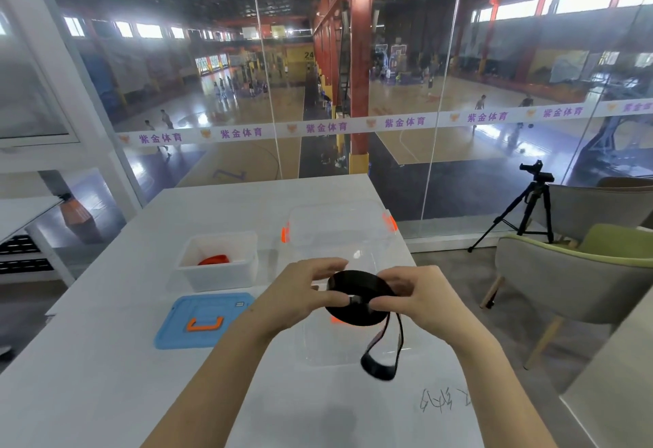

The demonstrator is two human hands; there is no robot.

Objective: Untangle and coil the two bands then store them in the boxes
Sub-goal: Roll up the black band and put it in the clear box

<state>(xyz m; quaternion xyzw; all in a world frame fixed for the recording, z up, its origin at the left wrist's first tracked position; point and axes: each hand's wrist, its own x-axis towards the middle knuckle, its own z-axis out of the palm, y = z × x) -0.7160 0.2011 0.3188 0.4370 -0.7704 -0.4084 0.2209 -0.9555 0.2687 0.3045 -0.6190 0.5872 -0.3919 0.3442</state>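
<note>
Both my hands hold a black band (353, 285) in the air, wound into a flat coil, over a clear plastic box (357, 345). My left hand (304, 292) pinches the coil from the left, and my right hand (413, 292) pinches it from the right. A loose loop of the band's tail (380, 368) hangs below the coil. A red band (214, 259) lies inside the white box (219, 267) at the left of the table.
A blue lid with an orange handle (203, 320) lies in front of the white box. A clear lid with orange clips (339, 225) sits behind the clear box. Handwriting marks the white table (106, 359). A chair (565, 285) and tripod (530, 200) stand right.
</note>
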